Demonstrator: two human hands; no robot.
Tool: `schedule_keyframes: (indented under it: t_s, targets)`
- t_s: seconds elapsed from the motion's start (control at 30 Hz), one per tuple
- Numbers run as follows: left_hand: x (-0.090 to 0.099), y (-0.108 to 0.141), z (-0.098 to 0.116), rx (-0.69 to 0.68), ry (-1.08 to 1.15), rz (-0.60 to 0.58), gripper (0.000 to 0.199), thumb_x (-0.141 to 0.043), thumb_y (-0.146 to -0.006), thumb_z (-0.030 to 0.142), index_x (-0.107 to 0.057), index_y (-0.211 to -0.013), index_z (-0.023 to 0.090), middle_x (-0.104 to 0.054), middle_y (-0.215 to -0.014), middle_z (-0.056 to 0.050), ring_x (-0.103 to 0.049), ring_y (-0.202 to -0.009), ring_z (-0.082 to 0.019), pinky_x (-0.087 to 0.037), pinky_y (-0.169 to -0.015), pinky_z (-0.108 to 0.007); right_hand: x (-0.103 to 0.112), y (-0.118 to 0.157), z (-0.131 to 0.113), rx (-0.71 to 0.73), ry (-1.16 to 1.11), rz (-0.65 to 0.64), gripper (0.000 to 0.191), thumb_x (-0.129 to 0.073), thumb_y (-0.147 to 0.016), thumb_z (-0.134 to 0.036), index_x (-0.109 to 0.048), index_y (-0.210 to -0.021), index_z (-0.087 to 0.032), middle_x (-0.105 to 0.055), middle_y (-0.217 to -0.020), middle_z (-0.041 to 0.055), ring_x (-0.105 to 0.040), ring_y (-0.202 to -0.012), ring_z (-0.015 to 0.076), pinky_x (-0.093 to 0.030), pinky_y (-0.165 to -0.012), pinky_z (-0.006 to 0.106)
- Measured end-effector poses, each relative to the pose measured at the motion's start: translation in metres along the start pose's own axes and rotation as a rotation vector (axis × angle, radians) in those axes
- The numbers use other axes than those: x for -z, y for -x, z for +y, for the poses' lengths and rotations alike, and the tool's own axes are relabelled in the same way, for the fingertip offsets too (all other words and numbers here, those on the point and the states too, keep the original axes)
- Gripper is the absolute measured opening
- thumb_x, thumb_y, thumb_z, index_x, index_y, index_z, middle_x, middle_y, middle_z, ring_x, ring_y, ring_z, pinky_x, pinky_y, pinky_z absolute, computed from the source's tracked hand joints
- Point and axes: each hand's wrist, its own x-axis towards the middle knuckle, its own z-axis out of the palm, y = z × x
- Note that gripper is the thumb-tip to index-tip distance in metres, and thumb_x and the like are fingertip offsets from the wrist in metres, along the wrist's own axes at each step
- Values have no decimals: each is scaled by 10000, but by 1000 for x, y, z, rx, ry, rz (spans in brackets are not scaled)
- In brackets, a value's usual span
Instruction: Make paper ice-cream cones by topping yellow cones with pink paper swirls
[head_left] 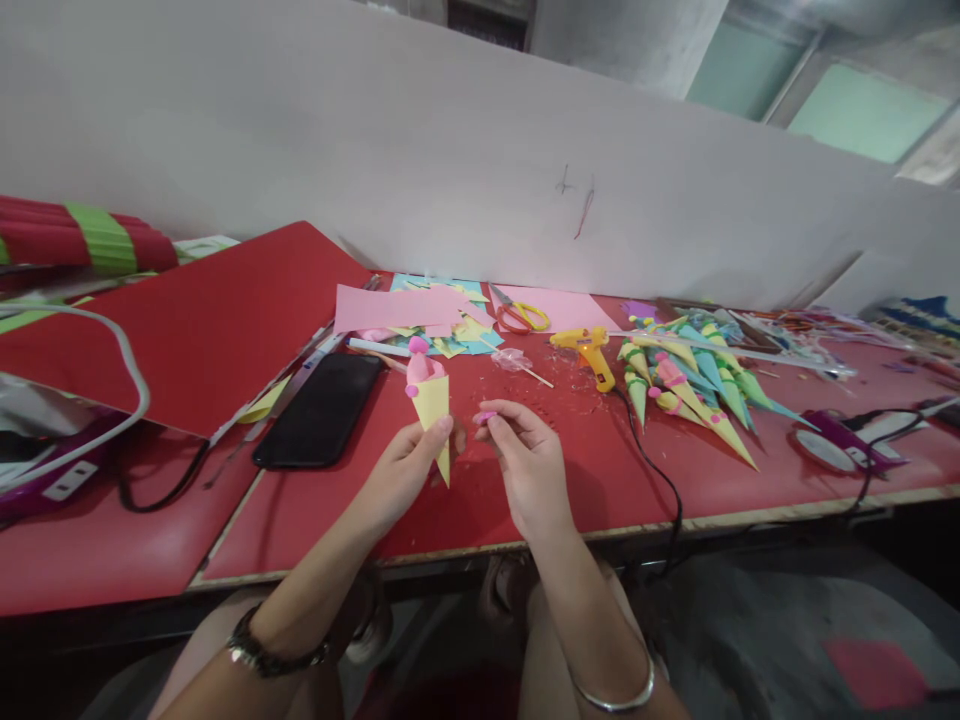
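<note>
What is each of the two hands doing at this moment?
Left hand: closed on a yellow paper cone.
Right hand: closed, pinching a small pink piece.

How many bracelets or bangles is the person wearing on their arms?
2: a dark bracelet on the arm of the left hand, and a silver bangle on the arm of the right hand. More could be hidden beyond the picture's bottom edge.
</note>
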Motion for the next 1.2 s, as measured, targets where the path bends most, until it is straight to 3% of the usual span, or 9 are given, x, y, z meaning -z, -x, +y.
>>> schedule_keyframes:
  t_s: [0.13,0.33,0.43,0.53,0.77,0.87,1.03,1.2]
  targets:
    - [-1,0,0,9,13,26,425,-455,-712,575,-506,-640,159,-443,-534,40,-367,-467,-90,-308,-452,-214,-1,1,-1,-14,-90,-18,82,-648,-695,-237,-647,-760,-187,-654,-671,-22,-576,-607,78,-463,-627,202]
    - [-1,1,3,-20,-42,4,438,-433,-726,569,-502,-589,159,-399,-472,53,-346,-420,-83,-288,-412,-211,0,2,-3,9,-93,14,126,-619,-736,-279,-607,-663,-176,-625,-608,-39,-542,-544,49,-443,-571,163]
    - [0,0,1,-35,-80,20,429,-417,-746,551,-493,-587,160,-399,-481,50,-355,-440,-89,-299,-428,-217,-1,2,-3,-33,-115,0,73,-647,-702,-232,-649,-758,-186,-654,-652,-32,-569,-581,53,-464,-603,162]
    - [0,-2,-2,-72,-62,-21,431,-392,-772,534,-435,-539,174,-369,-483,51,-342,-456,-89,-301,-454,-224,-1,2,-3,-61,-136,-28,149,-655,-686,-220,-665,-831,-189,-670,-676,-21,-589,-594,70,-491,-645,198]
    - [-2,-3,0,-127,-95,-38,437,-368,-783,526,-410,-516,183,-389,-515,41,-372,-502,-100,-326,-513,-234,-2,2,-3,-10,-132,1,43,-668,-677,-222,-640,-673,-190,-636,-605,-49,-552,-544,48,-452,-558,152]
    - [-2,-2,2,-98,-123,-43,450,-357,-768,550,-419,-514,183,-373,-495,45,-354,-477,-97,-308,-489,-235,-2,1,-2,-23,-108,-4,73,-675,-664,-195,-662,-736,-193,-642,-625,-45,-556,-569,51,-450,-577,153]
    - [-2,0,2,-43,-140,-39,449,-365,-750,565,-437,-532,179,-355,-461,58,-324,-431,-86,-275,-447,-225,0,1,-1,-15,-95,18,133,-595,-745,-291,-664,-715,-182,-628,-610,-27,-540,-564,61,-440,-568,172]
    - [-3,1,2,-46,-135,-42,445,-375,-748,559,-416,-516,181,-358,-467,54,-332,-444,-87,-275,-451,-220,-1,0,0,-19,-53,14,86,-656,-678,-203,-675,-762,-200,-656,-693,-28,-568,-621,66,-455,-614,173]
